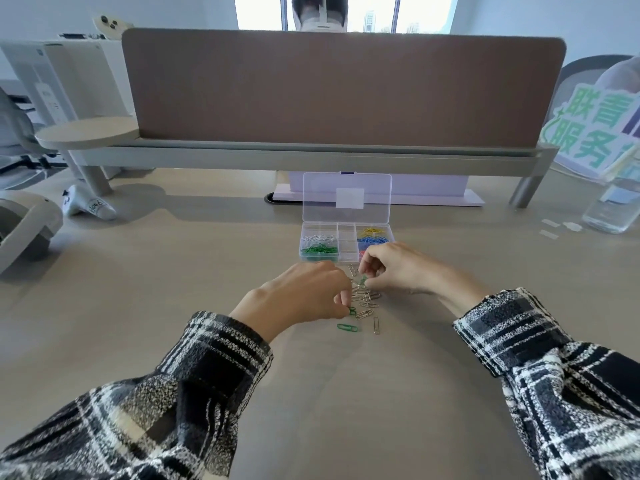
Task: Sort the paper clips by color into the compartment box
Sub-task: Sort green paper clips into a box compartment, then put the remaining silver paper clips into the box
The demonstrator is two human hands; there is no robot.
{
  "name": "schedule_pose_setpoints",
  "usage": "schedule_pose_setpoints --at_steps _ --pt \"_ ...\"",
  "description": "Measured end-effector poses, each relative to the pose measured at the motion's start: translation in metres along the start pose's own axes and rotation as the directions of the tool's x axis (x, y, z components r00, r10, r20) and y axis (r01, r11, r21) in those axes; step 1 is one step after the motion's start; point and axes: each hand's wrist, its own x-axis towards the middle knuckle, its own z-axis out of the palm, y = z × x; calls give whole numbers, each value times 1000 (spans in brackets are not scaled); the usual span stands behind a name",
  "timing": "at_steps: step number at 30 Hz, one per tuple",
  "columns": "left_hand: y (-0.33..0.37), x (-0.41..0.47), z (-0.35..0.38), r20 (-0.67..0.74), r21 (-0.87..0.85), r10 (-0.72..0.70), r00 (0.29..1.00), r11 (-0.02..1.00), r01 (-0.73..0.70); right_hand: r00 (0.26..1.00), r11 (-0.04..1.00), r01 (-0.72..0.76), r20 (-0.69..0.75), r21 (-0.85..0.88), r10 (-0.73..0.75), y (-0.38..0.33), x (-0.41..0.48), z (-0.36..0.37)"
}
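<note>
A clear compartment box (347,251) stands open on the desk, lid upright. It holds silver, green (319,250), yellow (372,232) and blue (372,239) clips in separate compartments. A loose pile of mostly silver paper clips (365,301) lies just in front of the box. My left hand (298,299) pinches a green clip (352,310) at the pile's left edge. At the pile's far side, my right hand (398,268) pinches another green clip (363,280). One more green clip (347,328) lies free near the front.
A brown desk divider (339,88) on a grey rail blocks the back. A white controller (88,206) and a grey device (24,226) sit at the left. A clear water bottle (613,209) and a green-lettered sign (595,133) stand at the right.
</note>
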Motion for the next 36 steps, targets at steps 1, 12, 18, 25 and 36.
schedule_pose_setpoints --at_steps 1,12,18,25,36 --pt "2 1 -3 28 -1 -12 1000 1000 12 1000 1000 -3 -6 22 3 0 0 1" --pt "7 9 -4 60 -77 -92 994 992 96 967 964 94 -252 248 -29 11 -33 8" --pt "-4 3 3 -61 -158 -116 991 982 105 949 900 216 -299 378 -102 4 -65 18" --pt "-38 -8 7 -304 -380 -281 910 912 155 914 924 367 -227 111 -336 -23 -57 29" --pt "-55 -6 7 -438 -382 -324 839 911 152 921 923 384 -85 34 -380 -34 -54 34"
